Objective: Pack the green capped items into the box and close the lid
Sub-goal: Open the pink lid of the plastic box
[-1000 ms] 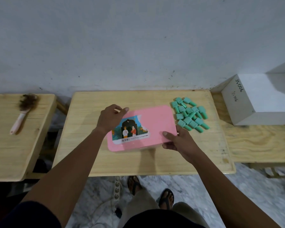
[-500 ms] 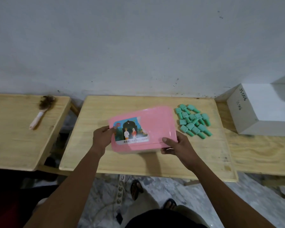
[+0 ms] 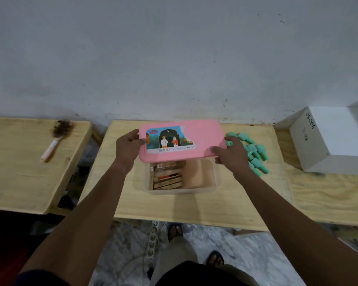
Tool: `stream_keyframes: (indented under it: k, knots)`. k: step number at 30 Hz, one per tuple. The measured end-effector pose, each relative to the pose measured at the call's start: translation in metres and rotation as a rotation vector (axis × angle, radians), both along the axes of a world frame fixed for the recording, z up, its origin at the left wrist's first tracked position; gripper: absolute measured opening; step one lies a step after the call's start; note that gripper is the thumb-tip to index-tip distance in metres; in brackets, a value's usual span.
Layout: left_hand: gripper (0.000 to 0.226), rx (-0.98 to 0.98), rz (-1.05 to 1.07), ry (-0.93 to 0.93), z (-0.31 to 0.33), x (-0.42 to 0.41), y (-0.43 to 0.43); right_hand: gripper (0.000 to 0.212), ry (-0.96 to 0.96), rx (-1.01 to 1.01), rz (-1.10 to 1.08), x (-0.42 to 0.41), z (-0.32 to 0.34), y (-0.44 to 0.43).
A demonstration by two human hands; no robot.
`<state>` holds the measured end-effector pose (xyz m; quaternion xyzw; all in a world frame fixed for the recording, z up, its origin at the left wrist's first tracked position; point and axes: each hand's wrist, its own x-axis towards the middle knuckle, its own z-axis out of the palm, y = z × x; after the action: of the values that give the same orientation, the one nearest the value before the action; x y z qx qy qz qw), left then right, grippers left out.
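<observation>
A pink lid [image 3: 203, 139] with a picture sticker is held above the far half of a clear plastic box [image 3: 180, 190] on the middle wooden table. My left hand [image 3: 128, 149] grips the lid's left end and my right hand [image 3: 229, 155] grips its right end. The box stands uncovered at the front, with several brown flat packs stacked in its left part and its right part bare. A pile of several green capped items [image 3: 254, 153] lies on the table just right of my right hand.
A white box [image 3: 335, 139] with handwriting sits on the right table. A brush [image 3: 56, 139] with a white handle lies on the left table. The wall runs close behind the tables. My sandalled feet and a power strip [image 3: 152, 240] are on the floor below.
The lid has come off the box, lifted up and back toward the wall by both hands. The box's inside now shows. The camera view has tilted and shifted.
</observation>
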<state>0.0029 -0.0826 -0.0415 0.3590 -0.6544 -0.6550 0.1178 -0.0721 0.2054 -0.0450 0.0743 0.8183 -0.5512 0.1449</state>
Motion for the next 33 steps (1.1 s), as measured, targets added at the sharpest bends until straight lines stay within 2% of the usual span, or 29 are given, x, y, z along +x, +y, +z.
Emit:
stream_keyframes:
  k: [3, 8, 16, 25, 30, 33]
  knots:
    - [0.041, -0.057, 0.003, -0.010, -0.007, -0.029, -0.016, 0.065, 0.015, 0.125, 0.014, -0.033, -0.007, -0.017]
    - [0.046, -0.162, -0.100, -0.164, -0.047, -0.076, -0.043, 0.052, -0.022, 0.350, 0.026, -0.069, -0.032, -0.043]
    - [0.043, -0.263, -0.286, -0.311, -0.106, -0.132, -0.062, 0.045, -0.174, 0.493, 0.035, -0.110, -0.084, -0.070]
    - [0.046, -0.439, -0.272, -0.346, -0.129, -0.147, -0.053, 0.044, -0.186, 0.631, 0.113, -0.118, -0.119, -0.074]
    - [0.047, -0.409, -0.270, -0.366, -0.120, -0.140, -0.049, 0.053, -0.149, 0.583, 0.098, -0.112, -0.116, -0.069]
    - [0.037, -0.337, -0.279, -0.326, -0.109, -0.113, -0.040, 0.050, -0.065, 0.487, 0.053, -0.093, -0.106, -0.058]
